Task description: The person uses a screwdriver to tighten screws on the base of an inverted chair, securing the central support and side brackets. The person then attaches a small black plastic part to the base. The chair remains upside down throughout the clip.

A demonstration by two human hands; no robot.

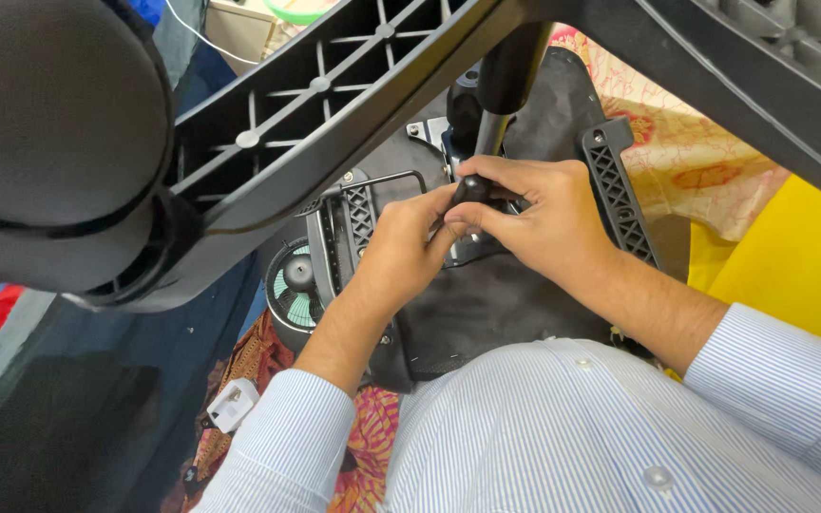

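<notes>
An upturned office chair fills the view: its black seat underside [486, 304] lies below me and the ribbed black star base [334, 104] reaches across the top. A black caster wheel [49, 142] looms at the upper left. Both hands meet at a small black knob [470, 189] on the metal mechanism next to the gas column [505, 85]. My left hand [401, 252] pinches the knob from the left. My right hand [544, 218] closes over it from the right. Striped shirt sleeves cover both forearms.
A black ribbed armrest bracket [620, 195] stands right of the hands, another [361, 217] left of them. A small teal fan [295, 285] and a white plug adapter [232, 404] lie at lower left on patterned cloth. Yellow fabric [800, 266] lies at the right.
</notes>
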